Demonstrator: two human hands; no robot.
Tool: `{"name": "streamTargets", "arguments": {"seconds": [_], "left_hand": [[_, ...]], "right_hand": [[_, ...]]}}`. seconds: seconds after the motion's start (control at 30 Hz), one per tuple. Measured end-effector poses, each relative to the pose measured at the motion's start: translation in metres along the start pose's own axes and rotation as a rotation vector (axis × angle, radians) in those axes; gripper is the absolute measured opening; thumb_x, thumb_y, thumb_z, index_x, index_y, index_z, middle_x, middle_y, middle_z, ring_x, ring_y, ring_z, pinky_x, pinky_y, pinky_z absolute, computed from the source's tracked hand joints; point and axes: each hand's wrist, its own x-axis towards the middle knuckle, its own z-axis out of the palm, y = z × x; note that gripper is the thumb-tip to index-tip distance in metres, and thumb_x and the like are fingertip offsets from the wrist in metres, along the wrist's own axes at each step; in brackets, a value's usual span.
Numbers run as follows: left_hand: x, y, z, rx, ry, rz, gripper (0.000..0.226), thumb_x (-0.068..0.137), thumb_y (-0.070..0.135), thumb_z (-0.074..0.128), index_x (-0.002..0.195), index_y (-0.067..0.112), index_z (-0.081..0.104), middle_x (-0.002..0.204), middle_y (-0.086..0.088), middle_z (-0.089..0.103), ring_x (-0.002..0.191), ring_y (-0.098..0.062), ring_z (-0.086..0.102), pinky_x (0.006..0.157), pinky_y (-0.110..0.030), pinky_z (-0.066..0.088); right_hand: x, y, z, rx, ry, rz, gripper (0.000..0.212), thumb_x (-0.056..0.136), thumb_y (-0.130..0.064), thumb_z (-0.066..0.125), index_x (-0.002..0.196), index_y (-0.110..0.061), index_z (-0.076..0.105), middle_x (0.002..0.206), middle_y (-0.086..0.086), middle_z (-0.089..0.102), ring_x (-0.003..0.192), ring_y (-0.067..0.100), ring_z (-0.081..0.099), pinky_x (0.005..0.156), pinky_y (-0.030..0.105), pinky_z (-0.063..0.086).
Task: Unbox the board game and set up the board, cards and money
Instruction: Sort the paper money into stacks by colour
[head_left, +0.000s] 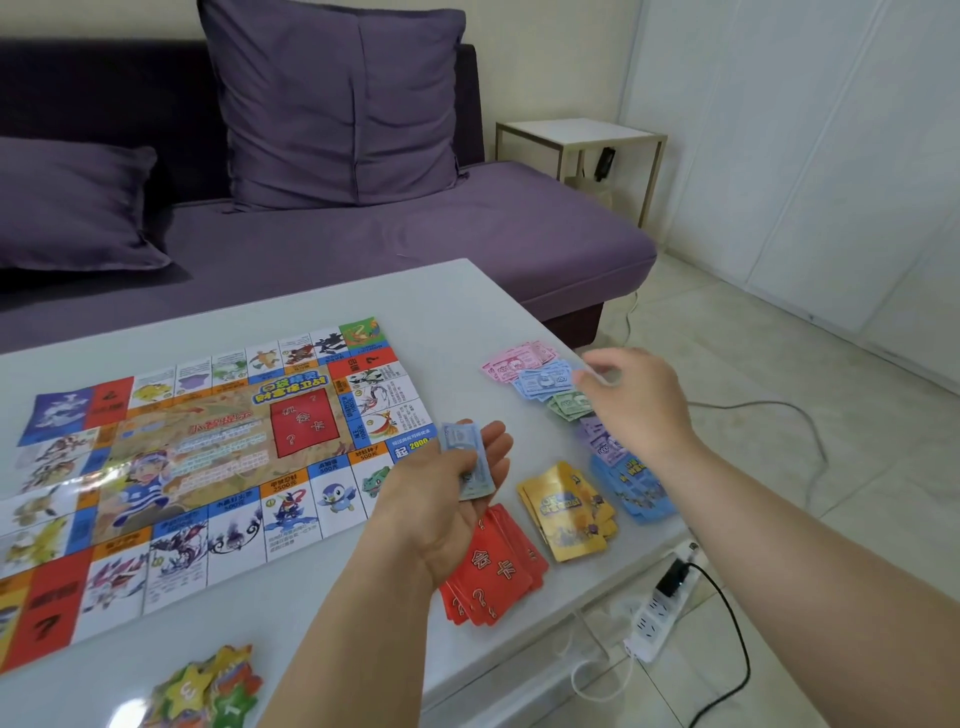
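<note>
head cam | wide angle | faces forward-down | close over table

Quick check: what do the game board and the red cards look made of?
The game board is likely thin glossy paper, judging by fold creases and glare patches. The red cards are probably thin card stock, lying flat in a fanned pile; finish unclear.

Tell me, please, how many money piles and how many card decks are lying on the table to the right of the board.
Money piles: 4 (pink pile, blue pile, green pile, purple pile)
Card decks: 3 (red deck, yellow deck, blue deck)
Total: 7
</note>
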Motion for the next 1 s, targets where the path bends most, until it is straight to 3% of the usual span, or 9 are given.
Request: {"name": "streamTargets", "arguments": {"seconds": [0.1,0.17,0.27,0.47,0.63,0.73,0.87,1.0], "left_hand": [[-0.003,-0.002,0.001,0.144,-0.065,0.034,0.023,0.097,-0.005,0.039,0.099,0.003,0.060,0.087,-0.006,0.072,0.075,-0.011,0.070,0.057,-0.018,0.056],[-0.006,-0.003,0.000,0.213,-0.095,0.054,0.019,0.094,-0.005,0.045,0.093,0.004,0.062,0.083,-0.007,0.073,0.072,-0.011,0.070,0.058,-0.018,0.055],[-0.011,-0.001,-0.002,0.276,-0.127,0.061,0.013,0.090,-0.004,0.053,0.095,0.003,0.063,0.082,-0.012,0.072,0.072,-0.012,0.070,0.058,-0.019,0.055],[-0.013,0.006,-0.005,0.170,-0.083,-0.005,0.023,0.098,0.003,0.040,0.110,0.002,0.059,0.100,-0.020,0.069,0.082,-0.023,0.067,0.058,-0.025,0.058],[-0.006,0.007,-0.012,0.171,0.011,0.064,0.026,0.098,0.000,0.040,0.117,0.005,0.057,0.094,-0.016,0.069,0.070,-0.017,0.068,0.062,-0.025,0.058],[-0.006,0.009,-0.010,0.091,0.026,0.069,0.025,0.099,-0.001,0.037,0.116,0.007,0.054,0.087,-0.012,0.071,0.070,-0.016,0.070,0.059,-0.024,0.058],[-0.003,0.009,-0.009,0.005,0.045,0.033,0.024,0.099,0.002,0.037,0.114,0.012,0.052,0.084,-0.007,0.072,0.068,-0.017,0.070,0.054,-0.026,0.056],[0.000,0.012,-0.011,-0.047,0.060,-0.010,0.029,0.097,-0.001,0.032,0.117,0.012,0.049,0.091,-0.011,0.069,0.079,-0.022,0.066,0.059,-0.033,0.052]], "right_hand": [[-0.023,-0.033,-0.008,0.176,-0.299,-0.048,0.036,0.091,-0.036,0.058,0.090,-0.003,0.070,0.091,0.013,0.069,0.077,0.019,0.061,0.069,0.027,0.041],[-0.036,-0.046,-0.011,0.237,-0.466,-0.012,0.034,0.085,-0.043,0.064,0.081,-0.010,0.070,0.078,0.002,0.069,0.061,0.003,0.056,0.058,0.017,0.041],[-0.042,-0.048,-0.011,0.301,-0.523,0.001,0.018,0.079,-0.033,0.074,0.074,-0.017,0.068,0.067,-0.009,0.063,0.051,-0.008,0.050,0.046,0.005,0.035],[-0.038,-0.046,-0.011,0.384,-0.568,0.070,0.009,0.085,-0.027,0.069,0.077,-0.021,0.069,0.067,-0.009,0.059,0.054,-0.006,0.050,0.052,0.006,0.039],[-0.027,-0.038,-0.011,0.517,-0.509,0.185,0.004,0.086,-0.020,0.069,0.086,-0.017,0.068,0.062,-0.008,0.057,0.053,0.001,0.051,0.055,0.013,0.045],[-0.004,-0.028,-0.008,0.562,-0.288,0.220,0.014,0.085,-0.011,0.068,0.099,-0.010,0.065,0.070,0.000,0.060,0.059,0.009,0.054,0.061,0.021,0.046],[0.030,-0.015,0.015,0.237,-0.066,0.125,0.010,0.087,-0.015,0.062,0.097,-0.016,0.061,0.094,0.003,0.065,0.086,0.019,0.061,0.076,0.029,0.046],[0.051,-0.006,0.034,0.043,-0.053,0.210,0.025,0.088,-0.029,0.058,0.112,-0.023,0.060,0.107,-0.002,0.065,0.107,0.025,0.057,0.095,0.039,0.043]]}}
